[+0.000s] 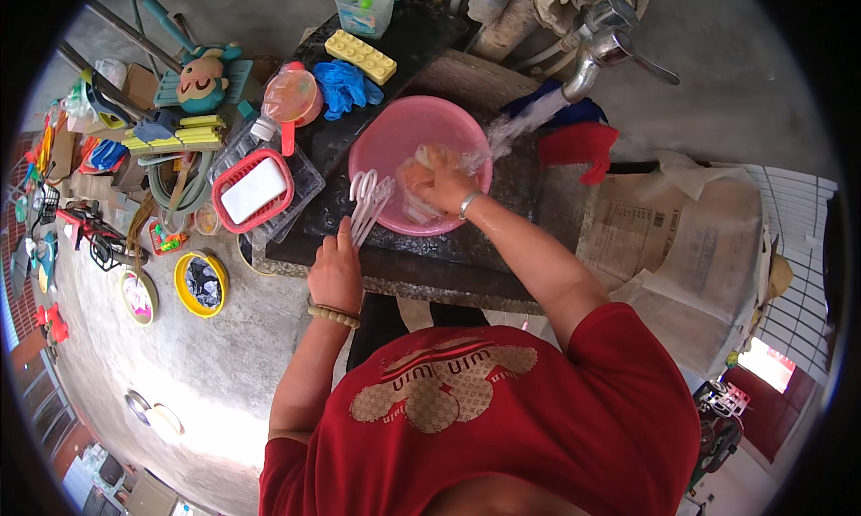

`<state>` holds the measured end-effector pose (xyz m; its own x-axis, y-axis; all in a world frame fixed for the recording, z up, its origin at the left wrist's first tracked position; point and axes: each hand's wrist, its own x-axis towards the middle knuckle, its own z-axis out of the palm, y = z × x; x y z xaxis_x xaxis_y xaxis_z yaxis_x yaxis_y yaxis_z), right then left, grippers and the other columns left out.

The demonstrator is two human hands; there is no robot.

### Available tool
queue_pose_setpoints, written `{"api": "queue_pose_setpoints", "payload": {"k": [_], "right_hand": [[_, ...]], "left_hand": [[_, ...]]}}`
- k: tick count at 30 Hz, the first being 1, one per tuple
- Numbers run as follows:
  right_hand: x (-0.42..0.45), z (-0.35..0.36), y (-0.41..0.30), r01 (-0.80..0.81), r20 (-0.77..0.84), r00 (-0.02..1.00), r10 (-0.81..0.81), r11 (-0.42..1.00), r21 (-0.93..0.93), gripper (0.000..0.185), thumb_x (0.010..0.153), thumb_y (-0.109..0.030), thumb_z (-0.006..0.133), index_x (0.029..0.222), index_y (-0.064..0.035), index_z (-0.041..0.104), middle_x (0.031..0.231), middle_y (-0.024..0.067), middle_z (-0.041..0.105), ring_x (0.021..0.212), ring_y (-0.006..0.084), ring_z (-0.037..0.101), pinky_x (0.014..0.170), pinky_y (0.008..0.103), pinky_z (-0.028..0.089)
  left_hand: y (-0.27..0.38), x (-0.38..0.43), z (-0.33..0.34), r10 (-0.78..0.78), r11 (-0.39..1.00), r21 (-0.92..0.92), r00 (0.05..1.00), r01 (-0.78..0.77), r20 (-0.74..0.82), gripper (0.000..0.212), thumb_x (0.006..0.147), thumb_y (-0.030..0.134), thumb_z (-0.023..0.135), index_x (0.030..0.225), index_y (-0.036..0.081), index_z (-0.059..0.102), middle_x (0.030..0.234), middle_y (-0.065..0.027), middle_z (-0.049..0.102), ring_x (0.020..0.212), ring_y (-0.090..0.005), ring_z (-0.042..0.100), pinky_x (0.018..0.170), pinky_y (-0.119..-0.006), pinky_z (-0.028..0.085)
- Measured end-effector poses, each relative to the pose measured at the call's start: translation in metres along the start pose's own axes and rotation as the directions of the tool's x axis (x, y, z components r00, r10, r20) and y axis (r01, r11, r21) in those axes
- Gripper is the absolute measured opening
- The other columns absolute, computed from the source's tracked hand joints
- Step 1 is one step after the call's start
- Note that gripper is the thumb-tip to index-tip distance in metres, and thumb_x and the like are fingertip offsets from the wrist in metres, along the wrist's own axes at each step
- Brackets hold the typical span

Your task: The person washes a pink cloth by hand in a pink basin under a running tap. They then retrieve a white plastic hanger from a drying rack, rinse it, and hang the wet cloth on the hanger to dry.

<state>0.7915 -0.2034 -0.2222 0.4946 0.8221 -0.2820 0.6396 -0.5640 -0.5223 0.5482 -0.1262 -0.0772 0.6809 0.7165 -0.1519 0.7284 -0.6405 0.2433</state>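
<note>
My left hand (336, 267) grips several white plastic clothes hangers (370, 210), their hooks pointing up beside the left rim of a pink plastic basin (362, 139). Down inside the basin, my right hand (444, 180) clasps a wet, pale orange and white cloth-like item (414, 176); its exact kind is unclear. White strips show under that hand, partly hidden. From a chrome faucet (592, 65) at the upper right, water (521, 126) runs over the basin's right side. The basin stands in a dark stone sink (531, 200).
On the left ledge lie a red soap basket (222, 210) with a white bar (253, 190), a pink dipper (313, 102), a crumpled blue glove (343, 85) and a yellow block (361, 55). Red cloth (578, 149) hangs at right, above cardboard (632, 220). A yellow bucket (222, 304) stands on the floor.
</note>
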Motion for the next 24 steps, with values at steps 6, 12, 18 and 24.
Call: {"api": "queue_pose_setpoints", "payload": {"k": [6,12,18,24], "right_hand": [[0.04,0.027,-0.014,-0.06,0.361,0.923,0.137,0.975,-0.216,0.073,0.067,-0.034,0.072,0.128,-0.0073,0.043,0.131,0.0153,0.041,0.123,0.0365,0.035,0.102,0.0396,0.03],[0.016,0.021,0.038,-0.031,0.092,0.995,-0.041,0.742,0.669,0.042,0.081,-0.025,0.059,0.12,-0.0109,0.054,0.123,0.0135,0.05,0.109,0.028,0.05,0.091,0.0347,0.042],[-0.012,-0.026,0.008,-0.083,0.256,0.966,0.039,0.983,0.166,0.065,0.077,-0.023,0.061,0.137,-0.0209,0.034,0.135,0.0125,0.042,0.12,0.0332,0.042,0.103,0.0355,0.03],[-0.027,-0.008,-0.003,0.106,0.125,0.989,-0.074,0.958,-0.266,0.067,0.067,-0.032,0.067,0.13,-0.0209,0.044,0.138,0.0124,0.036,0.127,0.0352,0.031,0.103,0.0463,0.026]], "left_hand": [[0.002,0.004,0.008,-0.008,1.0,-0.021,0.999,0.007,-0.038,0.044,0.083,0.017,0.056,0.126,0.013,0.044,0.087,-0.0095,0.054,0.08,-0.0275,0.058,0.063,-0.039,0.05],[-0.001,0.009,0.017,0.081,0.996,0.04,0.989,-0.076,-0.124,0.046,0.084,0.011,0.053,0.128,0.012,0.042,0.085,-0.0087,0.052,0.079,-0.0248,0.057,0.061,-0.035,0.052],[0.019,0.075,0.069,0.036,0.983,0.178,0.998,-0.044,0.05,0.042,0.083,0.008,0.046,0.125,0.007,0.042,0.093,-0.0075,0.053,0.086,-0.0245,0.057,0.065,-0.035,0.051],[0.035,0.087,0.061,0.258,0.944,0.25,0.955,-0.217,-0.147,0.04,0.08,0.007,0.049,0.12,0.005,0.047,0.106,-0.0106,0.052,0.093,-0.0254,0.054,0.077,-0.037,0.046]]}}
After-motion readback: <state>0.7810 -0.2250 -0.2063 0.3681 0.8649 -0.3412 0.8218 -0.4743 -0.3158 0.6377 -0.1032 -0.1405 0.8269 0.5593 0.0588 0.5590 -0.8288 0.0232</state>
